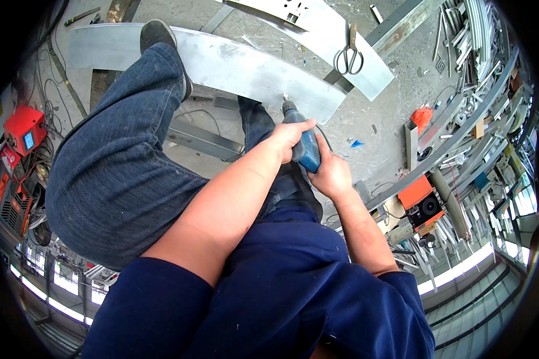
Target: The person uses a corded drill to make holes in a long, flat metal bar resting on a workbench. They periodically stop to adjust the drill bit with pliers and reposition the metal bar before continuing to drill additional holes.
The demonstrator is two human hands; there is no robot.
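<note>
Both my hands are wrapped round a blue power drill (306, 151). My left hand (289, 139) grips its left side, thumb lying over the top of the body. On the other side, my right hand (332, 173) closes round the rear part; the handle is mostly hidden. The drill's chuck points away from me, and its tip meets the long silver metal sheet (239, 69) near that sheet's right end. Whether the bit has gone into the metal cannot be made out. My left shoe (157, 37) rests on the sheet.
Scissors (349, 60) lie on a second metal panel (365, 78) at the far right. Steel bars (203, 139) support the sheet from below. A red machine with a screen (25, 131) stands at left with cables. Metal profiles (476, 30) and an orange box (419, 197) are at right.
</note>
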